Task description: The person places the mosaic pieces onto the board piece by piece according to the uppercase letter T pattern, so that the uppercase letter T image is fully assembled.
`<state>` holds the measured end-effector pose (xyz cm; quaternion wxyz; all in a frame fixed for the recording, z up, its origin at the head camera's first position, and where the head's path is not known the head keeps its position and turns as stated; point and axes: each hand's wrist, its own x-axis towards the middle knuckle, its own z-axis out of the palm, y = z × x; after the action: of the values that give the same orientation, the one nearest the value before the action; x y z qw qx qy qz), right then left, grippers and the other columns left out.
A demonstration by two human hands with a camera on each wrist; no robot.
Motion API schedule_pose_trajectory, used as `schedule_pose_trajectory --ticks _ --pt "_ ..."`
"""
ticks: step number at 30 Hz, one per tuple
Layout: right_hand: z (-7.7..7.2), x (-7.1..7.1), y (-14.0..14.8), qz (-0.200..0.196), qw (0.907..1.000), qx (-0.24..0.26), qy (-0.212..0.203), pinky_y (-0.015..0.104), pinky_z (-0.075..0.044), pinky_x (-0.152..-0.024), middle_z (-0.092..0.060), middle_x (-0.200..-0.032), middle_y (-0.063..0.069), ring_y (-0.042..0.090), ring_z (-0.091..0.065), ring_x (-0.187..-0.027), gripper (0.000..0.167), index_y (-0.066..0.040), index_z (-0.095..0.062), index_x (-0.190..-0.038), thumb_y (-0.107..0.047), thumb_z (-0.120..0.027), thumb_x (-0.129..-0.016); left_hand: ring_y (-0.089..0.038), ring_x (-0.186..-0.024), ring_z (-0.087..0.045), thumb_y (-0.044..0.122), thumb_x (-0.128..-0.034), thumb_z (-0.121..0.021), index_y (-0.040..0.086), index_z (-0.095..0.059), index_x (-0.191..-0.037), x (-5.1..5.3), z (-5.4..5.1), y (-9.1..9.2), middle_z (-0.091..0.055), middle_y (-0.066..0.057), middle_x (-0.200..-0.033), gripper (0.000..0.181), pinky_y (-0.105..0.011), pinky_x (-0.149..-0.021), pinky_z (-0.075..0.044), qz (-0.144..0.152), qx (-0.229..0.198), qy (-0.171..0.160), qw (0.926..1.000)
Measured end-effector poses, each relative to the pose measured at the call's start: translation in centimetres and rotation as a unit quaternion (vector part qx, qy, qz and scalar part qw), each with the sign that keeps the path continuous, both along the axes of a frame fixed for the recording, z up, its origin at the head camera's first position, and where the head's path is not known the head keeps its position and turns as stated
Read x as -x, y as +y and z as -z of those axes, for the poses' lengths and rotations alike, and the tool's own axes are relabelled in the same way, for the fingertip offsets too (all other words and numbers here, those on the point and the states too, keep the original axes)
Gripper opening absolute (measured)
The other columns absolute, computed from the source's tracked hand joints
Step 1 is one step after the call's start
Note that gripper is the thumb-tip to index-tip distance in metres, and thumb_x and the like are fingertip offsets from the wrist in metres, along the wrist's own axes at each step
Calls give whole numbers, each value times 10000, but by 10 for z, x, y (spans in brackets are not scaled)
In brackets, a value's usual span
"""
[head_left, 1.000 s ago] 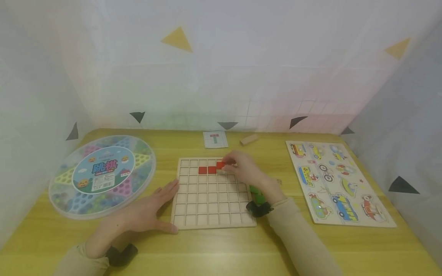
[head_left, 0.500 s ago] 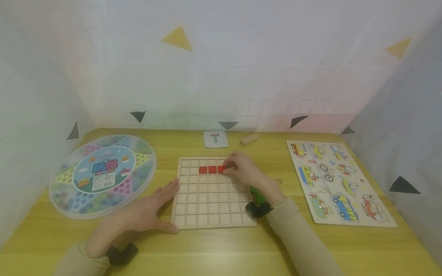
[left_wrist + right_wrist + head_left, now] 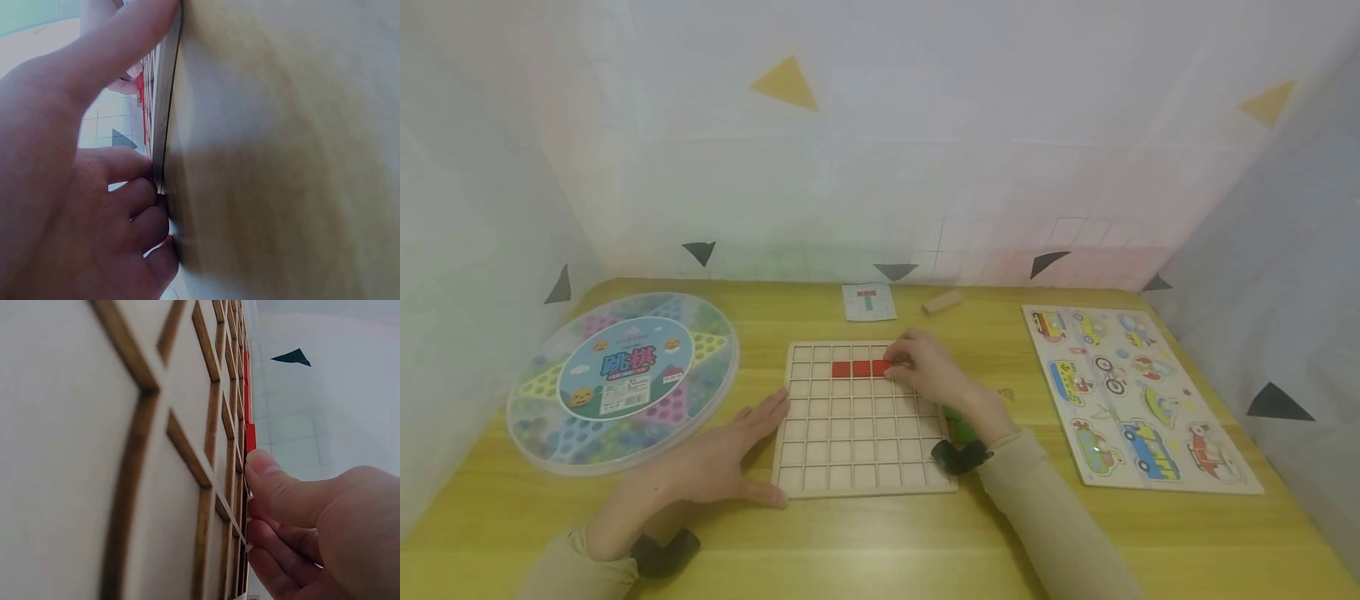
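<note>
Pale sheeting, marked with yellow and dark triangles, rose behind the wood-grained worktop. Toward the left side lay a big round game box, its clear lid showing coloured star points around a blue label. Over on the right lay a puzzle board with vehicle pictures, well apart from the middle of the worktop. Between those two was a wooden grid board, lying flat near the person.

The left hand was spread wide against the grid board's left edge, thumb at the near corner, fingertips touching the side, with nothing gripped. The right hand reached over the far right part of the grid, its thumb and forefinger nearly closed, pinching the right end of a red tile.

Beyond the grid lay a paper card bearing a red-and-green T, and just beside it a small plain wooden block. A few green pieces sat by the grid's right edge, partly hidden under the right forearm.

Smallest were the red tiles: three side by side in the second row from the far edge, the rightmost being the pinched one; from the right wrist it stood slightly proud of its neighbours.
</note>
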<state>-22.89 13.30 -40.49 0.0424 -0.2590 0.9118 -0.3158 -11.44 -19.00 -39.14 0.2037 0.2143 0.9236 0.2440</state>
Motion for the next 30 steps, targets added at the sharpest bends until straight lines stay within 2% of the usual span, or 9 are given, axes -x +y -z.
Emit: schedule_pose_trajectory --ticks 23,30 --pt "2 2 0 29 10000 -7 -22 412 -505 -908 -605 -1067 66 241 -576 -1030 199 -57 -731 -1089 -156 -736 -917 -516 -1479 -133 710 -721 -733 157 -139 -1617 0 2 0 -20 -52 -1693 1208 -653 -1173 -210 40 -37 42 10000" --pt "1 1 -1 67 10000 32 -50 413 -525 -923 -612 -1049 56 239 -597 -1036 207 -61 -735 -1099 -149 -742 -911 -500 -1489 -124 703 -716 -738 180 -129 -1619 1 2 0 -9 -30 -1694 1208 -642 -1182 -204 -6 -28 -44 10000"
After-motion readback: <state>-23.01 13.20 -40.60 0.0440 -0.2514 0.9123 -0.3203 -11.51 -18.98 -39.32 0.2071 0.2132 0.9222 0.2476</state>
